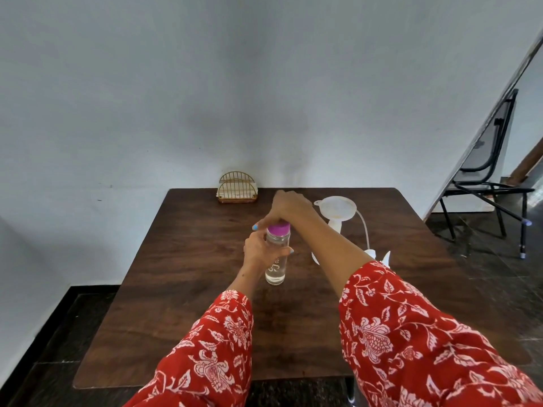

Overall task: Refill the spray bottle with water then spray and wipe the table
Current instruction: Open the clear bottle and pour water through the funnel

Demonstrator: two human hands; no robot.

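My left hand (260, 252) grips the clear glass water bottle (276, 261) upright; my right hand (286, 208) grasps its purple cap (278, 229).

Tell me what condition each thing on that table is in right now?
Water bottle: upright on the table, holds clear water, left hand grips its body.
Purple cap: on the bottle, right hand grips it from above.
Funnel: seated in the white spray bottle, upright.
Spray head: off, lying on the table with its tube.
Wire napkin holder: upright, appears empty.
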